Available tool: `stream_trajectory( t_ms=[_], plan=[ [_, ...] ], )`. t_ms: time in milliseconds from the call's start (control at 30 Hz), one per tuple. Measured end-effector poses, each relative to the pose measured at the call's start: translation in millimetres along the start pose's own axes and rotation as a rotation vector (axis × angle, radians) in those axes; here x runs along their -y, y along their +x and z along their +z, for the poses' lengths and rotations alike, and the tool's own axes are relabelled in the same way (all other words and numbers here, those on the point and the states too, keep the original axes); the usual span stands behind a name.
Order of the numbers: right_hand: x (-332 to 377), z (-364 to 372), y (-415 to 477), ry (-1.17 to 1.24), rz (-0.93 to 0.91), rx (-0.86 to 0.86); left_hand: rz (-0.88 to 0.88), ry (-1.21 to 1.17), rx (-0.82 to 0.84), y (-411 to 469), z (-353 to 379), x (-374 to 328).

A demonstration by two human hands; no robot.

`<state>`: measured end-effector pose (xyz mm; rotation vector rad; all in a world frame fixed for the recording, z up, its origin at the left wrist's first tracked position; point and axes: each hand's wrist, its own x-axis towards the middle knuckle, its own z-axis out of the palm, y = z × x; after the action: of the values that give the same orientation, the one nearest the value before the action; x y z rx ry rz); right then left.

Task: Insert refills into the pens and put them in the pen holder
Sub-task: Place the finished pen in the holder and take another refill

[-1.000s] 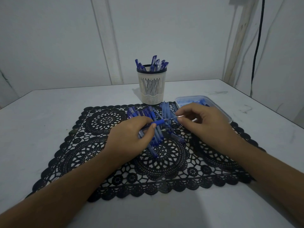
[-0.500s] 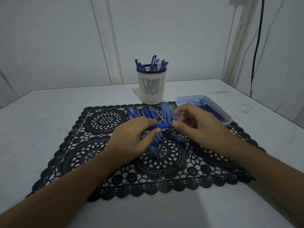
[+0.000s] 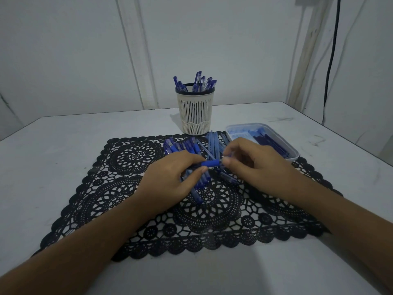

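Observation:
My left hand [image 3: 172, 177] grips a blue pen [image 3: 210, 163] that lies level above the mat, its blue grip end pointing right. My right hand [image 3: 253, 165] pinches the small tip piece at that end with thumb and fingertips. Whether a refill still sticks out I cannot tell. Under both hands lies a pile of blue pens [image 3: 187, 147] and thin refills [image 3: 213, 141] on the black lace mat [image 3: 127, 188]. The white slotted pen holder [image 3: 195, 111] stands upright behind the pile with several blue pens in it.
A clear plastic tray [image 3: 276, 135] with dark blue pen parts sits right of the pile, half on the mat. The white table [image 3: 53, 145] reaches to the walls. A black cable [image 3: 331, 50] hangs at the right wall.
The refill that stuck out between my hands has gone into the pen. My right hand has moved left, up to the pen's grip end. The left hand has barely shifted.

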<state>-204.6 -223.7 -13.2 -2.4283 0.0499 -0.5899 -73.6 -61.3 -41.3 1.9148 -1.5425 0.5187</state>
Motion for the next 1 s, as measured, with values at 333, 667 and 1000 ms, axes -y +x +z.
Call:
stream_trajectory(
  t_ms=[333, 667, 1000],
  plan=[
    [-1.1, 0.1, -0.8, -0.01, -0.028, 0.039, 0.002, 0.02, -0.008, 0.3, -0.3, -0.6],
    [-2.1, 0.8, 0.0, 0.006, -0.062, 0.017, 0.022, 0.055, -0.006, -0.2, -0.7, -2.7],
    [-4.8, 1.1, 2.8, -0.077, 0.019, -0.008, 0.016, 0.098, -0.079, 2.1, 0.8, -4.4]
  ],
)
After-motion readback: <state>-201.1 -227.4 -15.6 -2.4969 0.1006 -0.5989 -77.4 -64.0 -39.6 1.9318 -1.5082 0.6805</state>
